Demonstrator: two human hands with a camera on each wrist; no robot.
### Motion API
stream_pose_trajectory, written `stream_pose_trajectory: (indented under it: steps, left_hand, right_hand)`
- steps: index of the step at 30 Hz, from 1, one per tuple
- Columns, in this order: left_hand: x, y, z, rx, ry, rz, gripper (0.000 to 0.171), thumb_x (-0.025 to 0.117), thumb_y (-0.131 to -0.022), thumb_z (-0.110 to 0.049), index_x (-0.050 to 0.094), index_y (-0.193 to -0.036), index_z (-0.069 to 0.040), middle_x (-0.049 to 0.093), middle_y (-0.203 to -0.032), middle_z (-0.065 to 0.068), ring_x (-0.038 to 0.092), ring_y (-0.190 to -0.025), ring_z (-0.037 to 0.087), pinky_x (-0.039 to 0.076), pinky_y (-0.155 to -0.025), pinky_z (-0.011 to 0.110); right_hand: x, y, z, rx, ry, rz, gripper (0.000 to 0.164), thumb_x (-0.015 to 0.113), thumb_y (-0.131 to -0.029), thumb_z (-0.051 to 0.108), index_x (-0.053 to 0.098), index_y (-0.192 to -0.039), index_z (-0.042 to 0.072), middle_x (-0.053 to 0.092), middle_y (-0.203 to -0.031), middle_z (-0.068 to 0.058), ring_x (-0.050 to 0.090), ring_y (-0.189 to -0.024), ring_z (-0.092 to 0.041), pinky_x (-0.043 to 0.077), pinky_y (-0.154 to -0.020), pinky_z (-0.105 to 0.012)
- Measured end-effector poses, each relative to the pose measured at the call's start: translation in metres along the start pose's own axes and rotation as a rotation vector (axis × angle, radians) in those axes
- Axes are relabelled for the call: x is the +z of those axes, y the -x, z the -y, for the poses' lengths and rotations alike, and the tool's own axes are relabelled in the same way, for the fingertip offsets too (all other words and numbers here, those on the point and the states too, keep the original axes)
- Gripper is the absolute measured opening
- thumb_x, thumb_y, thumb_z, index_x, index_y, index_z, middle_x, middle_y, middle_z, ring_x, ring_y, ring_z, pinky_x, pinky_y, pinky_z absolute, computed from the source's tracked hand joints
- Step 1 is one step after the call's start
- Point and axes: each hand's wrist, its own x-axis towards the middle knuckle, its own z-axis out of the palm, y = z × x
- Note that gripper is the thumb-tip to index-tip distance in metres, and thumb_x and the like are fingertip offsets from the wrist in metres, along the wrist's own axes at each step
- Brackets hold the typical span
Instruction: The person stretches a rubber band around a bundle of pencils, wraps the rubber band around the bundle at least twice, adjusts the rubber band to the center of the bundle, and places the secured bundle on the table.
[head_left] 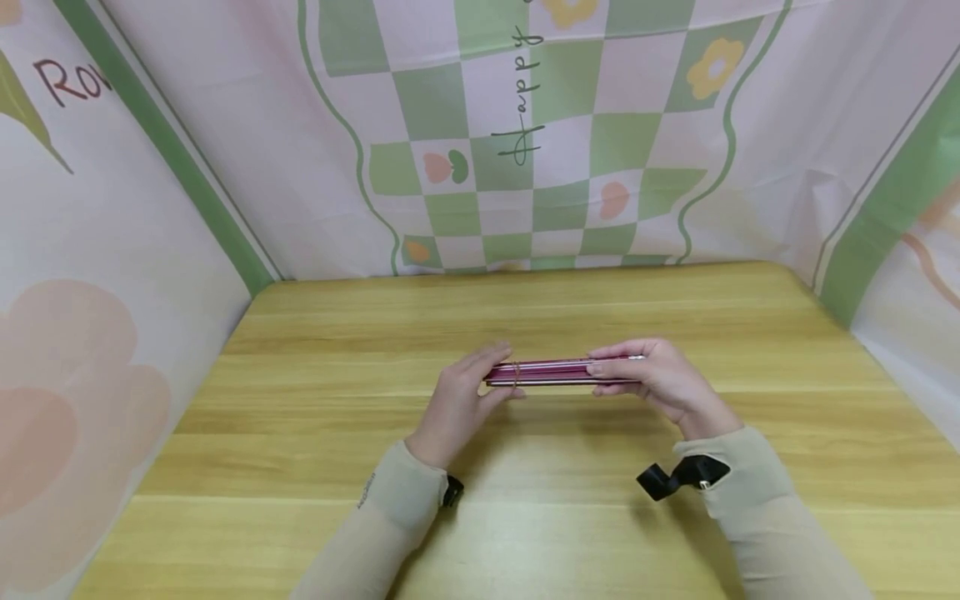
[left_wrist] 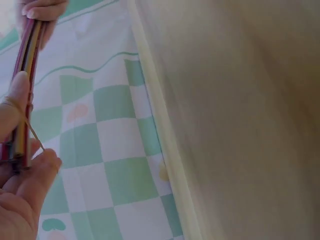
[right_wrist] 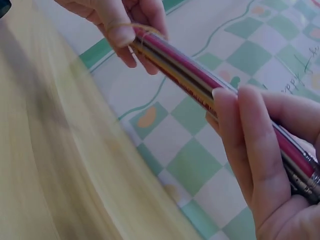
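A bundle of slim pencils (head_left: 555, 367), mostly dark red and pink with darker ones among them, is held level above the table. My right hand (head_left: 667, 385) grips it near the right end, where metal ferrules show in the right wrist view. A thin tan rubber band (left_wrist: 35, 134) crosses the bundle near its left end. The left hand (head_left: 459, 407) is around that end, with the band looped over its thumb and stretched to a fingertip in the left wrist view. That thumb lies against the pencils. Part of the band is hidden behind the bundle.
Beneath the hands is a wood-grain table (head_left: 315, 467). A patterned cloth (head_left: 525, 167) with green checks hangs beyond its back edge, and printed sheets (head_left: 112, 250) stand at the sides. A black strap (head_left: 682, 477) hangs off the right wrist.
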Motion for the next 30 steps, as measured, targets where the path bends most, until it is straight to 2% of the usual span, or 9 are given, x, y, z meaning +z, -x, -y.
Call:
stream_pose_trajectory:
  steps: [4,7,11,14,18,20,25,30]
  left_hand:
    - [-0.001,0.000,-0.002,-0.132,0.269,0.021,0.045,0.082,-0.078,-0.012,0.069,-0.120,0.000,0.071,-0.117,0.016,0.069,-0.102,0.027,0.058,-0.087,0.033]
    - [-0.003,-0.001,-0.002,-0.276,0.467,0.046,0.039,0.082,-0.079,-0.008,0.071,-0.116,-0.002,0.072,-0.111,0.014,0.068,-0.090,0.022,0.059,-0.076,0.029]
    - [-0.006,-0.002,-0.001,-0.453,0.617,0.111,0.043,0.082,-0.081,-0.009,0.069,-0.122,-0.008,0.072,-0.114,0.009,0.064,-0.085,0.012,0.054,-0.071,0.020]
    - [-0.009,-0.002,0.000,-0.540,0.679,0.154,0.046,0.082,-0.081,-0.011,0.067,-0.125,-0.008,0.070,-0.117,0.007,0.062,-0.089,0.010,0.054,-0.074,0.021]
    - [-0.011,-0.003,0.001,-0.581,0.712,0.169,0.043,0.082,-0.081,-0.011,0.069,-0.122,-0.008,0.070,-0.116,0.008,0.061,-0.091,0.013,0.054,-0.075,0.023]
    - [-0.011,-0.003,0.002,-0.581,0.730,0.167,0.041,0.081,-0.082,-0.011,0.070,-0.121,-0.009,0.069,-0.116,0.009,0.062,-0.092,0.015,0.054,-0.075,0.023]
    - [-0.012,-0.003,0.002,-0.546,0.802,0.161,0.041,0.077,-0.084,-0.003,0.066,-0.124,-0.004,0.065,-0.123,0.013,0.063,-0.094,0.014,0.054,-0.076,0.022]
    - [-0.017,-0.004,0.002,-0.503,0.830,0.128,0.038,0.074,-0.084,0.001,0.066,-0.121,0.002,0.061,-0.129,0.012,0.059,-0.107,0.015,0.054,-0.083,0.022]
  right_hand:
    - [-0.002,-0.001,-0.001,0.015,-0.015,0.024,0.026,0.063,-0.089,-0.010,0.079,-0.090,0.010,0.075,-0.095,-0.009,0.074,-0.072,-0.020,0.060,-0.069,-0.026]
    - [-0.003,-0.001,-0.002,0.019,-0.022,0.032,0.026,0.063,-0.089,-0.010,0.079,-0.091,0.010,0.075,-0.095,-0.010,0.074,-0.072,-0.020,0.060,-0.069,-0.025]
    - [-0.002,0.000,-0.001,0.026,-0.026,0.040,0.027,0.062,-0.090,-0.010,0.079,-0.091,0.010,0.075,-0.095,-0.010,0.074,-0.071,-0.020,0.060,-0.068,-0.025]
    - [-0.001,0.000,-0.001,0.026,-0.027,0.047,0.027,0.062,-0.090,-0.010,0.079,-0.091,0.010,0.074,-0.095,-0.011,0.074,-0.071,-0.020,0.060,-0.068,-0.025]
    - [0.001,0.000,-0.001,0.018,-0.030,0.057,0.027,0.061,-0.091,-0.010,0.079,-0.092,0.010,0.074,-0.095,-0.010,0.075,-0.071,-0.020,0.060,-0.069,-0.025]
    - [0.001,0.000,-0.002,0.012,-0.032,0.059,0.027,0.061,-0.091,-0.010,0.079,-0.092,0.010,0.074,-0.094,-0.010,0.075,-0.071,-0.019,0.060,-0.069,-0.025]
    - [0.002,-0.001,-0.003,-0.003,-0.050,0.067,0.027,0.060,-0.092,-0.010,0.079,-0.092,0.010,0.075,-0.095,-0.008,0.075,-0.073,-0.019,0.060,-0.070,-0.025]
    - [0.003,-0.001,-0.002,-0.018,-0.061,0.071,0.029,0.059,-0.092,-0.011,0.079,-0.093,0.009,0.075,-0.095,-0.007,0.075,-0.073,-0.020,0.060,-0.070,-0.025]
